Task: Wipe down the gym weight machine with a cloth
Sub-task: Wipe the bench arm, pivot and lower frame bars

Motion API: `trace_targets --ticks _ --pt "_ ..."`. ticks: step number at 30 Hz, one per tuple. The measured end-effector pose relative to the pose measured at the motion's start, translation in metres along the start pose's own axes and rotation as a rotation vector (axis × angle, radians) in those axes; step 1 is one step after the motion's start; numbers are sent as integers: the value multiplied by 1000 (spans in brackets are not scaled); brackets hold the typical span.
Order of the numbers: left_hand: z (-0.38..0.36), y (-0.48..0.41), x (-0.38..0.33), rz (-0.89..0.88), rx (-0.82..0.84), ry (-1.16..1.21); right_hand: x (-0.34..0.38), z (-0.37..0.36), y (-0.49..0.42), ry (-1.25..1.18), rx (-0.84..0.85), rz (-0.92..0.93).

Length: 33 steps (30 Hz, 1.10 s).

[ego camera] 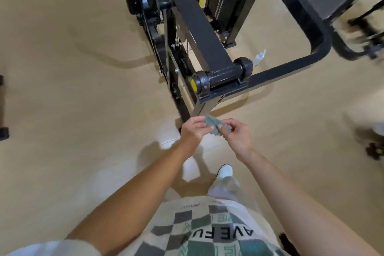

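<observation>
**Step in hand: readying the cloth.** The person is standing in front of the weight machine (197, 27) and is holding the cloth (214, 125) between both hands. No wiping stroke is under way.

- The left hand (192, 131) is gripping one side of the cloth with curled fingers.
- The right hand (241, 135) is pinching the other side between thumb and fingertips.
- The cloth is sitting bunched between the two hands, just beside the near corner post of the frame. Whether it is touching the post cannot be told.

**Judgement:** the cloth is probably being folded or spread into a usable pad, so the task is likely at an early or between-surfaces stage.

**Next move calls for:**
1. Gathering the cloth into one hand as a flat pad.
2. Reaching forward and down to the nearest part, the pivot bar (224, 74).
3. Pressing the pad along it. The frame is sitting low on the floor (62, 68), so bending is likely to be needed.

**Count:**
- Cloth: one.
- Hands: two, both on the cloth.
- Weight machine: one ahead, and other equipment, blurred, is showing at the upper right.
- Black end collars on the pivot bar: two.
- Yellow end cap (194, 86): one showing.
- Shoe (225, 170): one showing.
</observation>
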State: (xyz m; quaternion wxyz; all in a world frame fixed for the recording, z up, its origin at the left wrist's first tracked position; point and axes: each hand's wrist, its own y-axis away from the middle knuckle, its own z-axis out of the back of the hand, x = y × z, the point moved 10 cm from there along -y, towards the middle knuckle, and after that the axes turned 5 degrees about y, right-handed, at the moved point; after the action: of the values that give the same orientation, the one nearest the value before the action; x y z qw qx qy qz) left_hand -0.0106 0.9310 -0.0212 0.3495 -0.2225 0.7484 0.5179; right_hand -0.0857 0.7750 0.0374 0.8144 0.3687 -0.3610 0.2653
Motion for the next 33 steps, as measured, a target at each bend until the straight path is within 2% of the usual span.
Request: trace_targets --ticks 6,10,11,13,16,18,20,21,24,31,33 --pt "18 26 -9 -274 196 -514 -2 -21 43 -275 50 -94" --pt "19 41 -22 -512 101 -781 -8 -17 60 -462 98 -171" --pt "19 46 -27 -582 88 -802 -12 -13 61 -460 92 -176" --pt "16 54 -28 -599 121 -792 -18 -3 61 -428 75 -155" --pt "10 54 -21 -359 186 -810 -18 10 58 -225 104 -44" --pt "2 56 -27 -355 191 -823 -17 10 54 -14 153 53" --pt "-6 52 -29 -363 240 -759 -11 11 44 228 111 174" --pt "-8 48 -27 -348 279 -720 -11 13 37 260 73 201" --pt "-4 25 -21 -350 289 -692 -22 15 11 151 -29 204" --pt "30 -60 -23 -686 157 -844 -77 -6 -64 -277 -214 144" --pt "34 -78 -29 -771 134 -794 -83 -14 -77 -428 -247 155"
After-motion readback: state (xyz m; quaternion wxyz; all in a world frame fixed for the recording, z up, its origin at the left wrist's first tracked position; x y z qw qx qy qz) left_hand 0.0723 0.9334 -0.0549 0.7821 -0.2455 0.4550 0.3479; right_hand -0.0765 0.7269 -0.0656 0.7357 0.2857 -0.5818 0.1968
